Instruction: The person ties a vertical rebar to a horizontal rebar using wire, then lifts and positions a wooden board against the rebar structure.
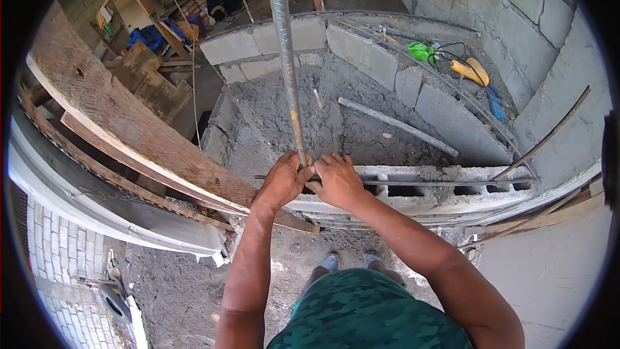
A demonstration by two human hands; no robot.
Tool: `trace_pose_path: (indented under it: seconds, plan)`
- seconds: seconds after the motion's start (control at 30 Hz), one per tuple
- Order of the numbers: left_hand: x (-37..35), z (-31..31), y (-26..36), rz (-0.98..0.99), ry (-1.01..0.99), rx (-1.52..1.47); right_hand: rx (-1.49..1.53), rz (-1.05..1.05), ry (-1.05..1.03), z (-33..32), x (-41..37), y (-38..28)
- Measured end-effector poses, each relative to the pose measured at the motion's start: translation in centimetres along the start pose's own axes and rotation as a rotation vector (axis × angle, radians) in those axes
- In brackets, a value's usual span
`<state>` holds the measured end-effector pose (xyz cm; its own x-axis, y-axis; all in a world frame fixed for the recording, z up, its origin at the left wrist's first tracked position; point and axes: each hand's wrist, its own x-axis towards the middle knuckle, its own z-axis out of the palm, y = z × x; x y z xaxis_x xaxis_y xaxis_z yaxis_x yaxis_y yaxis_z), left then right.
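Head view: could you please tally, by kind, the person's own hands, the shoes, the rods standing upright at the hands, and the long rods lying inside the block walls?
Hands: 2 (left hand, right hand)
Shoes: 2
Upright rod: 1
Long lying rod: 1
Total: 6

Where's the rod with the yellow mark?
In the head view, the rod rises just left of centre, its visible lower end by the left hand and right hand.

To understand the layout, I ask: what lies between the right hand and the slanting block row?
In the head view, rough grey fill with a loose grey rod lies between the right hand and the slanting block row.
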<state>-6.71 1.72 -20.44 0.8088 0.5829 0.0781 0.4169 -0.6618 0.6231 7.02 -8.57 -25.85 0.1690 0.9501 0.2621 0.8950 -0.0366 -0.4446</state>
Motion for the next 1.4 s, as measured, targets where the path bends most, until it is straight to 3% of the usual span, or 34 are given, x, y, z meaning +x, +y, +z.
trace_pose_path:
  seconds: [0.23, 0.43, 0.5, 0.53, 0.6, 0.63, 0.7, 0.93, 1.23, 1.33, 1.4]
  plan:
    - [0.0, -0.7, 2.0, -0.128, 0.004, 0.129, 0.012, 0.002, 0.065, -0.5, -0.2, -0.4]
    - [0.4, 0.3, 0.4, -0.025, 0.009, 0.044, 0.009, -0.018, 0.095, -0.1, -0.3, 0.1]
    - [1.1, 0.7, 0.7, 0.062, 0.178, 0.202, 0.001, -0.002, 0.105, 0.0, -0.4, 0.0]
    - [1.5, 0.8, 1.0, 0.078, 0.172, 0.202, 0.027, -0.023, 0.119, 0.2, -0.5, 0.1]
    - [1.6, -0.8, 4.1, 0.003, 0.312, -0.420, 0.050, -0.035, 0.141, 0.0, -0.4, 0.1]
    - [1.6, -2.2, 6.4, 0.002, 0.308, -0.425, 0.045, -0.020, 0.129, 0.0, -0.4, 0.0]
    - [2.5, -5.0, 10.3, 0.153, 0.379, -0.720, 0.033, -0.022, 0.106, 0.0, -0.5, -0.2]
    - [3.7, -5.0, 8.9, 0.032, 0.507, -0.665, 0.077, 0.045, 0.048, -0.6, 0.2, -0.2]
    - [4.1, -4.0, 7.6, 0.079, 0.598, -0.584, 0.053, -0.164, -0.075, -1.1, 1.6, 0.6]
    - [3.9, -3.8, 7.7, 0.108, 0.590, -0.594, 0.060, -0.180, -0.053, -1.0, 1.2, -0.2]
    - [4.1, -3.9, 7.7, 0.122, 0.599, -0.575, 0.039, -0.075, 0.043, -0.6, 0.9, -1.1]
